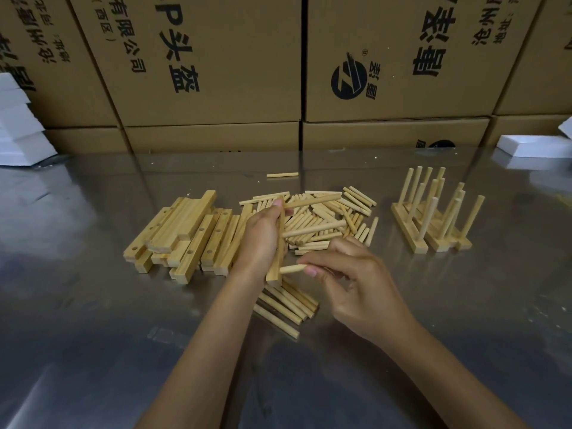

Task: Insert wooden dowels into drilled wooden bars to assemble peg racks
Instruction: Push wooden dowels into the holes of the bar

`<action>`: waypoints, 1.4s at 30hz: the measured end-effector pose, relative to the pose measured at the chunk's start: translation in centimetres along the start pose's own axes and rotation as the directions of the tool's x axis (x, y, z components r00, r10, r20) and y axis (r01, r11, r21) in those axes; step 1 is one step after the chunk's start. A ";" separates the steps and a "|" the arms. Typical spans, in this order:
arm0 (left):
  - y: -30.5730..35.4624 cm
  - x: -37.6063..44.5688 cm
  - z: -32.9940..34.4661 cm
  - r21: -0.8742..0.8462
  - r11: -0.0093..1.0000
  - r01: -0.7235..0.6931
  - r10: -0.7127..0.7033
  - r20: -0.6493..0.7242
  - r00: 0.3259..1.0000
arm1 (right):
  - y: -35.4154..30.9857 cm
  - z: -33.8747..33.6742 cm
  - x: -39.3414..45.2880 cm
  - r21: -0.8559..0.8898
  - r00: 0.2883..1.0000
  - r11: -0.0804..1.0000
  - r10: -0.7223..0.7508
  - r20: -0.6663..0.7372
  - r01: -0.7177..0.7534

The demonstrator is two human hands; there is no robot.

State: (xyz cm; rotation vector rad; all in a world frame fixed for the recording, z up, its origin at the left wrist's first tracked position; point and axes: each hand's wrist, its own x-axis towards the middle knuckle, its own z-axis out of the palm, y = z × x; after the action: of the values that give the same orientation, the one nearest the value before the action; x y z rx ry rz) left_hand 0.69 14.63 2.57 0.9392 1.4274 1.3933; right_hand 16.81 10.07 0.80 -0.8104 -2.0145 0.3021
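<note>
The left hand point(261, 233) gripped a wooden bar point(276, 261) held on edge above the metal table point(93, 305), fingers curled round its upper part. Two dowels point(312, 231) already stuck out of the bar toward the right, one near the fingertips and one lower down. The right hand point(349, 274) pinched a third dowel point(292, 269) between thumb and fingertips, its far end touching the bar near the bottom end.

Just left of the hands lay a stack of drilled bars point(182, 233), holes showing along their faces. Behind the hands spread a heap of loose dowels point(334, 212), and a smaller bundle of dowels point(284, 305) lay under the left wrist. One single dowel point(282, 174) rested apart, farther back. To the right stood several finished racks point(439, 218), pegs pointing upward.

Cardboard boxes point(216, 72) lined the back of the table, printed in black Chinese characters that appeared upside down; "有限公司" and "头盔" could be made out, along with a round black logo point(348, 80) bearing a stylised Z and a small ® mark. White foam blocks point(18, 125) sat at the far left and right edges.
</note>
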 end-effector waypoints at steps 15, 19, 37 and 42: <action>-0.2 -0.7 1.0 -0.001 0.983 -0.182 0.181 -0.087 0.980 | 0.5 -0.3 0.0 0.300 0.954 0.906 0.283 0.099 -0.300; -0.6 -0.8 1.3 -0.030 0.983 -0.182 0.177 -0.110 0.978 | 1.0 -1.4 0.7 0.555 0.817 0.631 0.550 0.172 -0.542; -0.6 -1.3 2.0 -0.206 0.978 -0.028 0.075 0.225 0.971 | 3.8 -2.2 0.4 0.232 0.855 0.831 0.519 0.005 -0.506; -0.6 -0.8 2.1 -0.043 0.995 -0.087 0.092 0.144 0.985 | 6.5 -3.7 0.2 0.029 0.681 0.723 0.662 -0.312 -0.690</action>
State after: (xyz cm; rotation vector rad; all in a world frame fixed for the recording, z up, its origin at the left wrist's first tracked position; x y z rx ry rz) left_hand 2.98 14.45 2.18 1.0704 1.2603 1.3818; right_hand 22.60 14.73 -0.31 -1.5645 -1.3726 0.4730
